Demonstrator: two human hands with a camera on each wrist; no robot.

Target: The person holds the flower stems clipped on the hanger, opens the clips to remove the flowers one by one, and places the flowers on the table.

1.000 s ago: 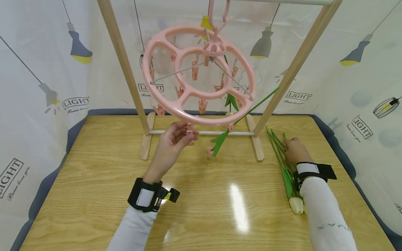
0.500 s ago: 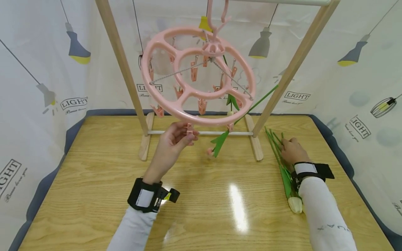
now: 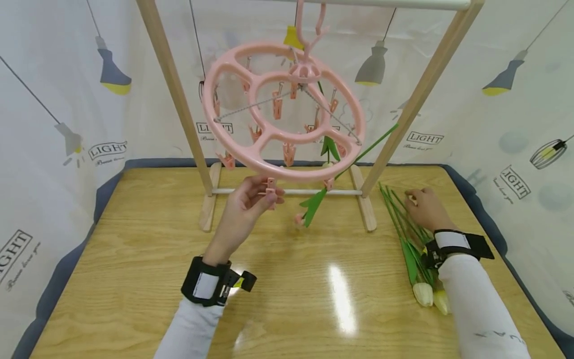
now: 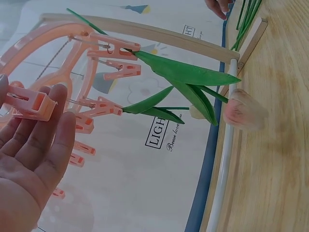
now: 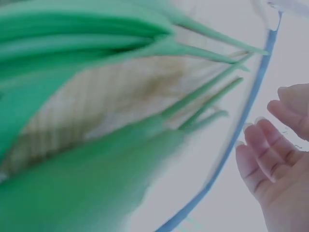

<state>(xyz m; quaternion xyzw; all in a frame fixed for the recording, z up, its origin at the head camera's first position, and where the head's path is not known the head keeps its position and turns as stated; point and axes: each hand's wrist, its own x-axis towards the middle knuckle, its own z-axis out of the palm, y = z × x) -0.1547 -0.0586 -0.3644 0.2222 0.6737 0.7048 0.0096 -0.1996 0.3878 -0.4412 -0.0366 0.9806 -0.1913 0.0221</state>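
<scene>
My left hand (image 3: 237,219) pinches a pink clothespin (image 4: 36,103) that hangs from the front rim of a round pink clip hanger (image 3: 251,157). Nothing sits between that clothespin's tips. To its right, another clothespin holds a pink tulip (image 4: 241,110) head down by its stem. A paler tulip (image 3: 330,148) hangs farther back from its own clip. Over on the right, my right hand (image 3: 428,209) hovers beside the stems of several loose tulips (image 3: 423,294), its fingers loosely bent around nothing. In the right wrist view, green leaves (image 5: 87,179) appear close up and blurred, apart from the fingers.
The hanger hooks onto a rack with wooden posts (image 3: 428,89) and a white top bar (image 3: 403,4). The rack's wooden feet (image 3: 365,209) stand on the wooden table (image 3: 287,299). Several other clothespins (image 3: 289,152) dangle from the hanger. A printed curtain (image 3: 152,99) surrounds the table.
My right hand, earlier down among the tulip stems, has lifted away and shifted slightly right, uncovering a yellow tulip head. My left hand keeps its grip on the clothespin.
</scene>
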